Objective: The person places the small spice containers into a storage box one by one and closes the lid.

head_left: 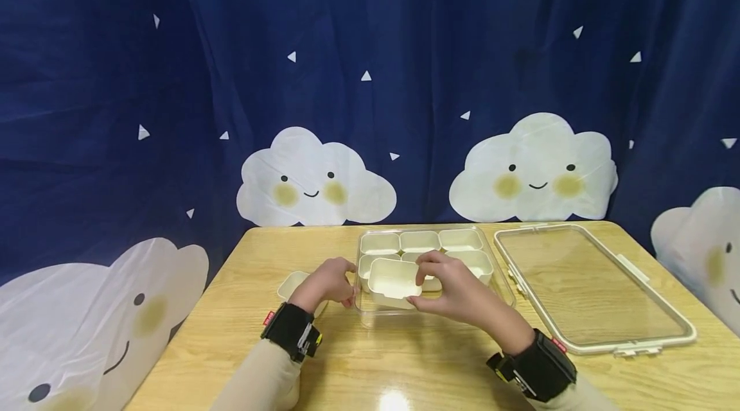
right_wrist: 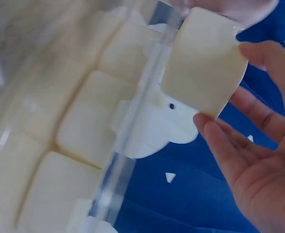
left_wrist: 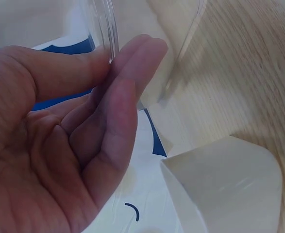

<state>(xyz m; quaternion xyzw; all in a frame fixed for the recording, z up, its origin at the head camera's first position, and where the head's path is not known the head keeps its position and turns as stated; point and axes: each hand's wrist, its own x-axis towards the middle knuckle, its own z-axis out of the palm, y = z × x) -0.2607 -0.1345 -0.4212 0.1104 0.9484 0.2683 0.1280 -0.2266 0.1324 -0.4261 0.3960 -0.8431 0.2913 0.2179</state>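
A clear plastic box (head_left: 462, 310) stands on the table with cream containers (head_left: 420, 241) in a back row and a front row. My left hand (head_left: 326, 284) pinches the box's left wall between thumb and fingers, as the left wrist view shows at the clear wall (left_wrist: 106, 29). In my right hand (head_left: 462, 289) is another small cream container (head_left: 393, 277), gripped by its right side over the front part of the box, tilted with its opening towards me. A loose cream container (head_left: 291, 284) lies left of the box, partly hidden behind my left hand.
To the right of the box lies a clear lid with a cream frame (head_left: 636, 342) and side clips. The wooden table (head_left: 370, 359) ends at a dark blue curtain (head_left: 416, 90) printed with clouds.
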